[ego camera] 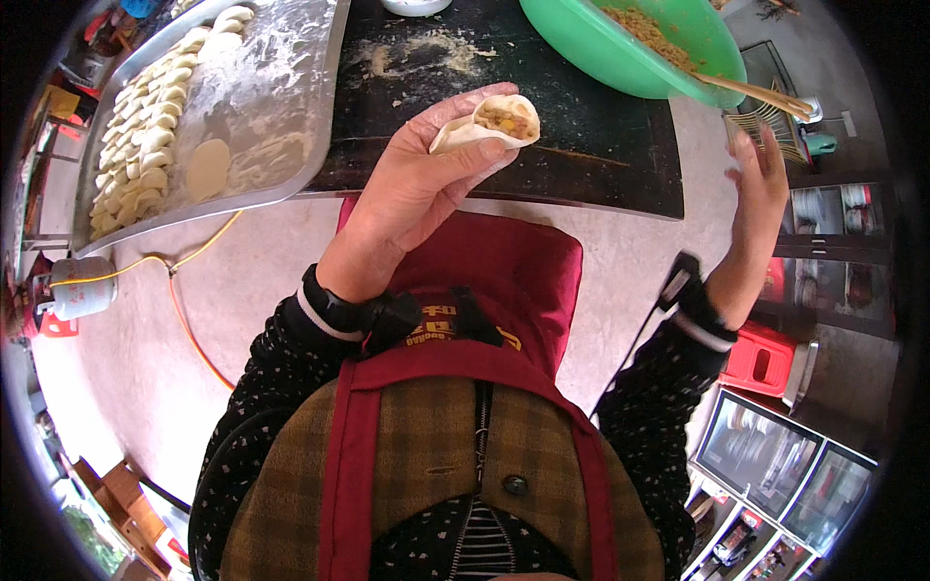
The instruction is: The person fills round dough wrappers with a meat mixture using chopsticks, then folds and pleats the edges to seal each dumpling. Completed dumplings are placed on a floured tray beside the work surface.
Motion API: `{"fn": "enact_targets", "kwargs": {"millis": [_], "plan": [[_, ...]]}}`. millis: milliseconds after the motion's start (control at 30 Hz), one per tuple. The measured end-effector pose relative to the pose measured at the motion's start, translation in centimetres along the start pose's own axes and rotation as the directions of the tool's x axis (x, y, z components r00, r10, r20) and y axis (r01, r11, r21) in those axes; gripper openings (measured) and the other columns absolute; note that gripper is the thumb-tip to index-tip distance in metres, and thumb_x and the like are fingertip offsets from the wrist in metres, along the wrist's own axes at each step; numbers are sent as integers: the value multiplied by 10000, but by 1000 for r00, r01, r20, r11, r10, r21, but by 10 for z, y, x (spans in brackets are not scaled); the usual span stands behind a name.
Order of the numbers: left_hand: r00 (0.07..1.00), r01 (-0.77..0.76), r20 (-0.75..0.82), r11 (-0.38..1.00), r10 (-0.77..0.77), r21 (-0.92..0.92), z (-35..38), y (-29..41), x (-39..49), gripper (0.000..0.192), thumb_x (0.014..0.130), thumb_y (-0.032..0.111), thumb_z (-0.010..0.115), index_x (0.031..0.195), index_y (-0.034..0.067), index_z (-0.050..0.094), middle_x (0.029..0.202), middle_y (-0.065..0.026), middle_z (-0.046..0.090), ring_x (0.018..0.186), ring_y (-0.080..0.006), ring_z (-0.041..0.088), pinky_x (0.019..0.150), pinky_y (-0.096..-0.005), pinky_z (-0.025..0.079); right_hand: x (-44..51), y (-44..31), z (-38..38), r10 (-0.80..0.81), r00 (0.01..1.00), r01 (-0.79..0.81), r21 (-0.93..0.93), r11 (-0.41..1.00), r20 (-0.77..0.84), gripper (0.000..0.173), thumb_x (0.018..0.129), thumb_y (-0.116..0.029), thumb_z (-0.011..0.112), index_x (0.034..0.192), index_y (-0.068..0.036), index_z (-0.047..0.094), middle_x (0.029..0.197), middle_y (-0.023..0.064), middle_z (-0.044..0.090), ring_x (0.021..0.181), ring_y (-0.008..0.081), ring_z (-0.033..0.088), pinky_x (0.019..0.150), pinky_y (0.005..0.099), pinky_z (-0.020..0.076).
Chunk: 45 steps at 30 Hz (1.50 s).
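Note:
A dough wrapper (452,132) with filling (506,123) showing at its right end is folded in my left hand (414,171), thumb in front and fingers behind. My right hand (757,178) is raised off to the right, past the table corner, blurred, with its fingers apart and nothing in them. Above it, a pair of wooden chopsticks (763,91) rests over the rim of a green plastic bowl (581,54). That bowl contains more of the crumbly filling (647,36). On the left, a metal tray (280,109) bears rows of folded dumplings (156,120) and a flat round wrapper (208,169).
The dark table (429,163) is dusted with flour (429,54); a white dish (415,6) stands at its far edge. A gas cylinder (83,287) with a hose (192,327) sits on the floor at left. A red plastic stool (759,359) and cabinets (835,250) are at right.

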<state>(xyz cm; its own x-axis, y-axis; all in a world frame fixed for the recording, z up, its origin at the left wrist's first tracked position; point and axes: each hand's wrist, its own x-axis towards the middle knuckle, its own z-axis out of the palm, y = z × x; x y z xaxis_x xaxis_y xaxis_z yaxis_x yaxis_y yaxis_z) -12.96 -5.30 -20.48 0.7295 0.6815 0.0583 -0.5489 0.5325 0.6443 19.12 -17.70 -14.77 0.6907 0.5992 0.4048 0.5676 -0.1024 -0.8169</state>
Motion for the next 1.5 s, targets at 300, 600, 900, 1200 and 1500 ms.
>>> {"fn": "enact_targets", "kwargs": {"millis": [300, 600, 900, 1200, 1500], "plan": [[999, 23, 27, 1000, -23, -7, 7, -14, 1, 442, 873, -55, 609, 1299, 7, 514, 1237, -100, 578, 1110, -166, 591, 960, -263, 498, -135, -48, 100, -182, 976, 111, 440, 891, 121, 282, 751, 60, 740, 995, -52, 654, 1011, 66, 664, 840, 109, 615, 687, 224, 497], [999, 17, 49, 996, -21, 87, 10, -15, -3, 398, 888, -5, 623, 1274, 7, 531, 1212, -79, 587, 1088, -143, 582, 933, -259, 496, -131, -57, 118, -297, 930, 245, 239, 940, 215, 254, 779, 75, 720, 971, -41, 602, 949, 19, 593, 807, 76, 558, 649, 201, 442], [995, -73, 88, 928, 44, 364, 8, -11, -2, 341, 889, 34, 646, 1223, 35, 579, 1174, -60, 620, 1069, -132, 583, 936, -262, 483, -132, -56, 124, -198, 974, 141, 396, 907, 106, 182, 783, 10, 733, 896, -30, 595, 890, 37, 597, 745, 103, 543, 649, 232, 449], [993, -101, 87, 923, 74, 372, 7, -7, -3, 390, 889, 62, 657, 1262, 18, 552, 1167, -73, 623, 1064, -128, 590, 921, -255, 485, -135, -62, 124, -176, 976, 107, 426, 898, 127, 234, 800, 75, 696, 960, -35, 564, 952, 34, 574, 834, 92, 550, 721, 230, 467], [990, -108, 123, 923, 67, 368, 6, -6, -4, 436, 912, 49, 621, 1328, 19, 492, 1238, -83, 589, 1116, -160, 579, 969, -288, 476, -136, -62, 128, -134, 984, 90, 329, 940, 114, 205, 775, -28, 752, 921, -24, 608, 875, 42, 613, 734, 107, 555, 646, 237, 453]]}}
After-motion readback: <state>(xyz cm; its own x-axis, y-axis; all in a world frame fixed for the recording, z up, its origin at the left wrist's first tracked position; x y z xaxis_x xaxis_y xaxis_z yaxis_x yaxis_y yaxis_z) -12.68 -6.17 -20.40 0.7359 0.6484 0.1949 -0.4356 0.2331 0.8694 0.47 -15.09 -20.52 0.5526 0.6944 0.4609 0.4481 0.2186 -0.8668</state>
